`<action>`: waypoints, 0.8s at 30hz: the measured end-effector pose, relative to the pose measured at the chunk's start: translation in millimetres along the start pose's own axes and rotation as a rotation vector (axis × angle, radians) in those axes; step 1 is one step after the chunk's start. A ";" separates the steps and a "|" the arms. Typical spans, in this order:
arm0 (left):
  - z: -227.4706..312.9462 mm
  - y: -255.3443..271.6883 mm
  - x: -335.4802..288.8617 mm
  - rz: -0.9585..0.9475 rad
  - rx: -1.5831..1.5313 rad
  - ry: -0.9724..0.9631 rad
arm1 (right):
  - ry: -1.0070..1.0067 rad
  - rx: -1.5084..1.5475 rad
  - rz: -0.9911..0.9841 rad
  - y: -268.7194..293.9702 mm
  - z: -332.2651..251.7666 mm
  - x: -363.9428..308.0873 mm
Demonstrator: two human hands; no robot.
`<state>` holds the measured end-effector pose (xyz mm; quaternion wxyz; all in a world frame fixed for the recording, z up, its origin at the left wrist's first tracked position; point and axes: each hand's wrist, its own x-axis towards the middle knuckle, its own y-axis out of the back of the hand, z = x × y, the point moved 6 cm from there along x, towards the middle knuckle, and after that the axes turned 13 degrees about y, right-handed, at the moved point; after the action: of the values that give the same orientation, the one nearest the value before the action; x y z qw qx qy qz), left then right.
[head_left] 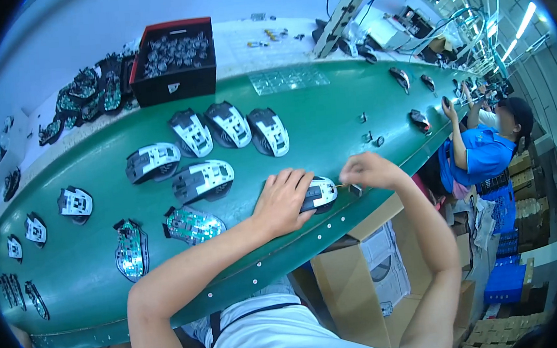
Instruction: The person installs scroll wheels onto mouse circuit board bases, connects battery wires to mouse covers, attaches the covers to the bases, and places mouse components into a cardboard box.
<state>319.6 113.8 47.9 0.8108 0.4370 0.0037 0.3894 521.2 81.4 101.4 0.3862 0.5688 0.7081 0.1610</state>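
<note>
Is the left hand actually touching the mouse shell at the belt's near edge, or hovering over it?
Touching. The head view shows the left hand lying on the mouse shell, its fingers draped over the shell's near side with no gap between them.

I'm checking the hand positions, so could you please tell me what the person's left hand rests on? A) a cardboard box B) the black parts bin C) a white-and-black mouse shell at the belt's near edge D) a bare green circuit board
C: the left hand lies over the mouse shell on the green belt, while the right hand works at its end.
</note>
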 end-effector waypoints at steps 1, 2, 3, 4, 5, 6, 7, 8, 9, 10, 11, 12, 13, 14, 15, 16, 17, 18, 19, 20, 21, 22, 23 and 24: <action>-0.2 -2.3 4.0 0.011 0.016 0.005 | 0.031 0.073 0.190 18.2 25.2 -1.8; 7.7 -6.8 12.5 0.014 0.015 -0.012 | 0.158 -0.119 0.523 51.7 51.0 -13.1; 12.4 -9.9 20.0 0.007 0.009 -0.015 | 0.290 -0.308 0.845 74.8 64.3 -28.6; 10.0 -12.7 24.9 0.014 0.035 -0.006 | 0.205 -0.397 0.936 83.1 68.6 -31.2; 11.1 -17.0 30.1 0.019 0.053 -0.011 | 0.272 -0.459 0.946 86.2 81.8 -29.4; 13.4 -20.3 35.5 -0.015 0.063 0.004 | 0.336 -0.522 0.954 85.5 102.4 -24.0; 12.3 -21.5 38.3 0.020 0.081 0.007 | 0.266 -0.530 0.912 82.1 123.8 -11.1; 9.7 -23.9 34.0 0.049 0.100 0.023 | 0.304 -0.565 0.913 76.0 123.8 3.2; 7.6 -18.3 28.5 0.061 0.100 0.014 | 0.348 -0.598 0.907 68.9 114.1 19.8; 3.8 -12.7 21.7 0.063 0.129 -0.013 | 0.313 -0.632 0.908 65.6 107.7 35.4; 5.2 -2.6 13.3 0.055 0.157 -0.045 | 0.328 -0.638 0.949 74.0 106.8 44.1; 7.7 9.6 4.1 0.058 0.200 -0.080 | 0.335 -0.641 0.987 83.0 114.5 52.6; 8.9 21.7 -2.0 0.055 0.246 -0.116 | 0.299 -0.757 1.000 95.1 122.9 54.7; 3.0 40.5 -12.2 0.054 0.303 -0.127 | 0.299 -0.725 1.011 99.6 123.9 61.8; -5.5 62.4 -24.2 0.052 0.334 -0.082 | 0.299 -0.692 1.021 100.9 121.0 68.9; -15.3 86.1 -37.7 0.082 0.363 -0.025 | 0.267 -0.723 1.049 99.3 115.3 74.9; -25.8 105.0 -49.6 0.115 0.387 0.023 | 0.227 -0.761 1.083 101.6 114.7 77.1; -34.0 116.6 -53.7 0.125 0.386 0.056 | 0.280 -0.819 1.150 115.5 140.8 63.4; -39.1 126.4 -51.9 0.125 0.397 0.053 | 0.323 -0.881 1.219 124.8 165.8 49.8; -48.0 136.3 -58.2 0.126 0.420 0.090 | 0.246 -0.273 1.260 131.3 183.3 52.9; -61.1 140.4 -67.9 0.086 0.472 0.155 | 0.148 0.326 1.202 127.9 189.9 61.3; -71.2 145.0 -78.3 0.042 0.468 0.205 | 0.263 0.645 1.110 119.5 159.0 69.8; -78.5 148.9 -89.8 0.007 0.465 0.259 | 0.352 0.966 0.991 100.2 112.5 71.7; -81.2 149.4 -96.9 -0.017 0.446 0.275 | 0.370 1.150 0.841 76.2 59.7 60.4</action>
<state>130.1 156.6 71.6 0.6896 0.5478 0.2032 0.4279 613.5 147.9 91.5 -0.1934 0.8684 0.4564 -0.0078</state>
